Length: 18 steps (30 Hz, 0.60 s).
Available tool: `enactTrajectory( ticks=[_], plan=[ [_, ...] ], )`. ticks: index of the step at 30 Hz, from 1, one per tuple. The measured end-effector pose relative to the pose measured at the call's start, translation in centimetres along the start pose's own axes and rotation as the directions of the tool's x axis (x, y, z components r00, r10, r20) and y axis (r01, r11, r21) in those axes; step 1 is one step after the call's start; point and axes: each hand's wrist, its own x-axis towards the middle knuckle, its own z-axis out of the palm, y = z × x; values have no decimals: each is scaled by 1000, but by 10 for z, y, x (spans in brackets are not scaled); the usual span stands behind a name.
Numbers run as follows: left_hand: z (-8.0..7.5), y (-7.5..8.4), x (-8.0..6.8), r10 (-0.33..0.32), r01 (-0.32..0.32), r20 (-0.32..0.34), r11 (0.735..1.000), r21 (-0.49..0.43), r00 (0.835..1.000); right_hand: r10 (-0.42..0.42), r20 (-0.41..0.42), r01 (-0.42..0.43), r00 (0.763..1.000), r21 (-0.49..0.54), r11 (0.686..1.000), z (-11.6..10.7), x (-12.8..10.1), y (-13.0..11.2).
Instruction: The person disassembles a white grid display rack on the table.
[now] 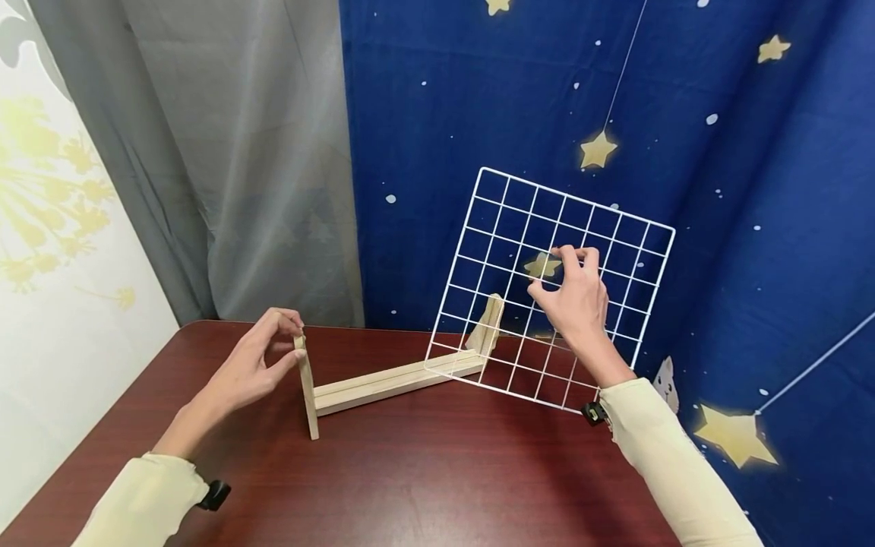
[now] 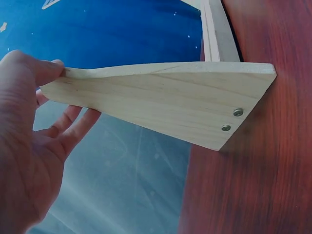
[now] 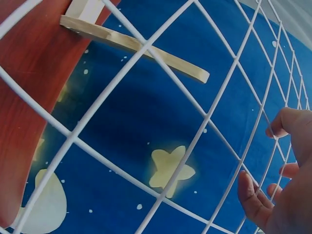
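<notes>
Wire grid panel, light and springy, pinched mid-mesh by the right hand; left hand pinches the stiff wooden end piece.

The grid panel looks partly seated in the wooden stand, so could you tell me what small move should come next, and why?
Probably slide the grid leftward along the stand's groove. The right hand pinches its wires; its lower edge meets the groove only near the far bracket, and most of the panel overhangs to the right. The left hand grips the near bracket, steadying the stand.
</notes>
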Motion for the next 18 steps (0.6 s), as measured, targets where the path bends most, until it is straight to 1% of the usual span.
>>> enactTrajectory(
  ticks=[8,12,18],
  plan=[
    [0,13,-8,49,-49,2,999,3,999,25,65,-24,998,-12,1000,1,-10,11],
    [-2,20,-11,55,-55,25,998,14,998,41,96,-39,995,-25,999,2,-14,15],
    [-3,33,-13,82,-81,68,996,-23,994,79,127,-75,989,-40,996,4,-20,19]
  ],
)
